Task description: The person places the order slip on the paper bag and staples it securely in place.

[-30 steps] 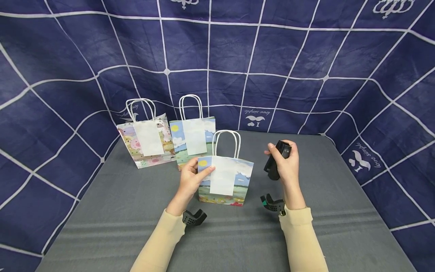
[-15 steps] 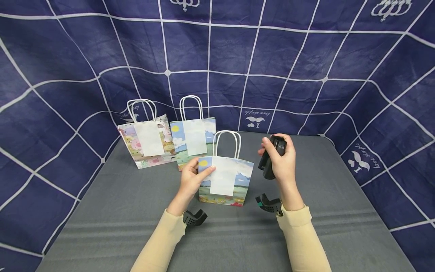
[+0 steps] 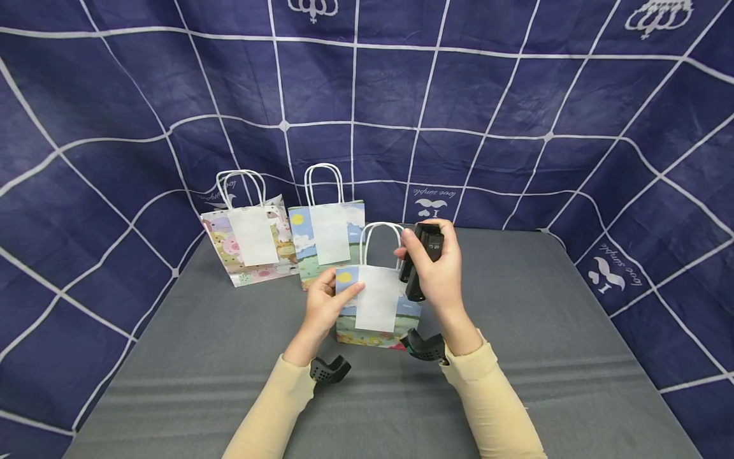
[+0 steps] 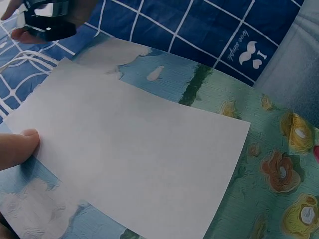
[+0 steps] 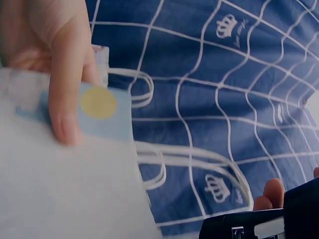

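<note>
A small paper gift bag [image 3: 351, 328] with a sky-and-meadow print stands tilted on the table. A blank white paper [image 3: 376, 299] lies against its front, below the white twisted handles. My left hand [image 3: 318, 310] pinches the bag's upper left edge, thumb on the paper; that thumb [image 4: 19, 148] shows in the left wrist view. My right hand [image 3: 443, 274] grips a black stapler [image 3: 427, 245] over the bag's upper right corner, covering it. In the right wrist view the stapler [image 5: 254, 226] shows a metal plate, and its jaws look apart. Whether it touches the bag I cannot tell.
Behind stand two more handled bags with white papers on their fronts: an animal-print bag [image 3: 218, 237] at left and a sky-print bag [image 3: 304, 245] beside it. A grey cloth covers the table [image 3: 545, 306]. A blue gridded curtain [image 3: 487, 83] encloses the back and sides.
My right hand has moved left with the stapler, from beside the bag to over its upper right corner. My left hand keeps its pinch on the bag.
</note>
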`<control>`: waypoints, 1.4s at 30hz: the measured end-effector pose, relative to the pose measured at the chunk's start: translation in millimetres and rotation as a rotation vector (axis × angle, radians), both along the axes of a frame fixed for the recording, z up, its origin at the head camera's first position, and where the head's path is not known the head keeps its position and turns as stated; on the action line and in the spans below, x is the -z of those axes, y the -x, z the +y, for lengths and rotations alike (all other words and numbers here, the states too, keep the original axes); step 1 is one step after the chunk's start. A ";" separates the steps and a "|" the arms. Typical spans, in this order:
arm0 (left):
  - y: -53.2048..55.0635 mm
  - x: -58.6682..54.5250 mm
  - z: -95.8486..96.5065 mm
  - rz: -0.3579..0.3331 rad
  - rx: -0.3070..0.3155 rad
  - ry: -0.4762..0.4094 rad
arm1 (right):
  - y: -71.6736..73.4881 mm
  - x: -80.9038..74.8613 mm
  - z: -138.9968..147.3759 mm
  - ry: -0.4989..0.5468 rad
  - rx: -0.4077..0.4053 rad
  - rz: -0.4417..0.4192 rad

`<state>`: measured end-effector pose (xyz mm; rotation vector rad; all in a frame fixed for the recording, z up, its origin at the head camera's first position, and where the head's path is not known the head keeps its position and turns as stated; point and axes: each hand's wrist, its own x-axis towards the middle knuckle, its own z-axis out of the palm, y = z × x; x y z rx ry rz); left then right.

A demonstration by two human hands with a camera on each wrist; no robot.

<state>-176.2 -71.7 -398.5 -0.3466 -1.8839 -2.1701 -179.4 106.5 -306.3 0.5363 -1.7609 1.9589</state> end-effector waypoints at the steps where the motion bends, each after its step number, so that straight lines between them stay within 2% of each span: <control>1: 1.0 1.9 -0.1 -0.006 0.001 -0.001 | 0.3 0.2 -3.4 -0.007 -0.003 0.013; 6: 9.5 15.7 -0.9 -0.047 0.009 -0.029 | 2.4 2.5 -16.9 -0.053 -0.004 0.045; 9: 12.8 21.6 -1.0 -0.027 0.013 -0.038 | 0.7 1.4 -22.5 -0.099 0.014 0.056; 13: 5.5 9.6 -0.8 -0.009 0.017 -0.009 | -8.4 -8.9 -30.6 -0.149 0.048 0.084; 16: -0.8 -1.2 -0.4 -0.027 0.018 0.004 | -11.8 -13.6 -35.8 -0.158 0.068 0.105; 27: -0.2 -3.0 -0.5 -0.078 -0.015 0.009 | -4.9 -12.1 -45.4 -0.153 0.095 0.173; 32: 9.2 11.2 -2.1 -0.063 0.002 -0.022 | -3.2 -12.6 -47.6 -0.199 0.111 0.196; 35: 14.0 19.4 -2.8 -0.054 0.004 -0.025 | 1.4 -7.7 -48.3 -0.245 0.130 0.198; 42: 14.5 21.4 -3.1 -0.020 -0.002 -0.005 | 25.7 21.8 -47.2 -0.290 0.164 0.196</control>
